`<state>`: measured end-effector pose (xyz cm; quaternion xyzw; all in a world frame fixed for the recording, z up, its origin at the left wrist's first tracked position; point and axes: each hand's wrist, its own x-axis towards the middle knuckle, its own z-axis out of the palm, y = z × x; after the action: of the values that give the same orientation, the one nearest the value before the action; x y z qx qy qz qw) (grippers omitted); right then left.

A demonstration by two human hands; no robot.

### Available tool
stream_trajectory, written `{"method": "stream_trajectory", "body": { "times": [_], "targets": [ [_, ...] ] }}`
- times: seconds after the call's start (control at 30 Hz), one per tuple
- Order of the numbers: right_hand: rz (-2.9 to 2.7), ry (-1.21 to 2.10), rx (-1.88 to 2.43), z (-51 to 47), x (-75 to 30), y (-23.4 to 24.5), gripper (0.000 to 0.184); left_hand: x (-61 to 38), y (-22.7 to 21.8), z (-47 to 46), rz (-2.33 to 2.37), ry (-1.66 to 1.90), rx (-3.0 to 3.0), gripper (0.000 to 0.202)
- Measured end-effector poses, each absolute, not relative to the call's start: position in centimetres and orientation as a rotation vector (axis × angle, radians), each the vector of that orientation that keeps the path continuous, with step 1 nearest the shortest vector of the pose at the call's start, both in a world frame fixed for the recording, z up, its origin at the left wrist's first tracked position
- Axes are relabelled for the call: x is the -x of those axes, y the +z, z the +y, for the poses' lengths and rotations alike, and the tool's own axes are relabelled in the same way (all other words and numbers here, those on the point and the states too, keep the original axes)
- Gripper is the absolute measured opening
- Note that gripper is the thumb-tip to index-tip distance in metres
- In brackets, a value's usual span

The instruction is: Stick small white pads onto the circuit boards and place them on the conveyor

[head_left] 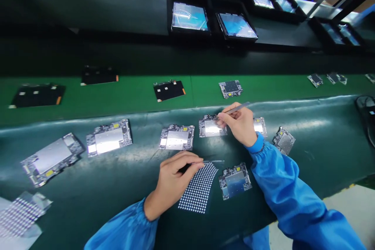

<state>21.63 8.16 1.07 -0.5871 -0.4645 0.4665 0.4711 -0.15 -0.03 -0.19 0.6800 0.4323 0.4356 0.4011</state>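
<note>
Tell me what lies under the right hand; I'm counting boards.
The right hand holds tweezers over one shielded board; a second board's edge shows past the knuckles. The hand covers the rest of it and the mat between.

Circuit boards [177,137] carry bright, smooth metal shields. Tweezers [236,108] are polished metal. The mat [322,140] is glossy dark green; sleeves [293,199] are smooth blue cloth.
</note>
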Motion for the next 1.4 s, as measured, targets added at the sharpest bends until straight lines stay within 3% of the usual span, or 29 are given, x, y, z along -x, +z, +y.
{"method": "stream_trajectory", "body": {
  "times": [1.4],
  "targets": [
    [-1.391,1.033,1.448,7.9,-20.4,-1.4,0.007,-0.1,-0.1,-0.1,1.09,1.111,-1.679,0.008]
  ]
}}
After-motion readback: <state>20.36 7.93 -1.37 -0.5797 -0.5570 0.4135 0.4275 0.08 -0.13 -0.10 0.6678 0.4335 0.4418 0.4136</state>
